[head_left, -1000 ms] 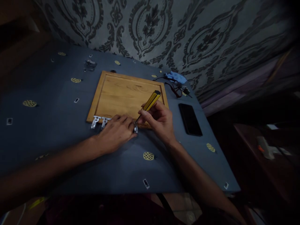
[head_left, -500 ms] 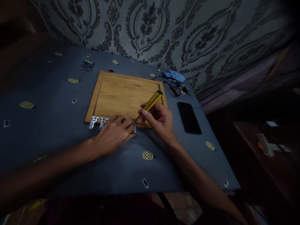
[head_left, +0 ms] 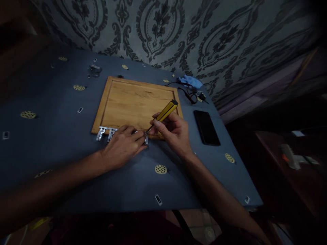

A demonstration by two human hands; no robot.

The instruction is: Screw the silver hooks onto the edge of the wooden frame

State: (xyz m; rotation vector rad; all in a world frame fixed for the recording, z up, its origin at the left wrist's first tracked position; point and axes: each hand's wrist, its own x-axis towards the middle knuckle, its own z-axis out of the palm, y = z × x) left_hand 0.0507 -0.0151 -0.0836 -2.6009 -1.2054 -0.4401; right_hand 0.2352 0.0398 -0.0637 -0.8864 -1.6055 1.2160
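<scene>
A wooden panel with a raised frame lies flat before me. My right hand is closed around a yellow and black screwdriver, held tilted, its shaft reaching down to the panel's near edge. There the tip meets a metal hinge, mostly covered by my fingers. My left hand is closed over this hinge and presses it against the edge. To its left, a hinge and another hinge sit on the same edge, the second partly hidden by my hand.
A black phone lies right of the panel on the blue patterned table. Behind it are glasses, a blue cloth and keys. Loose metal hardware lies at the back left, near the wallpapered wall.
The view has shifted very slightly. Both hands stay at the hinge, and the screwdriver keeps nearly the same place and tilt.
</scene>
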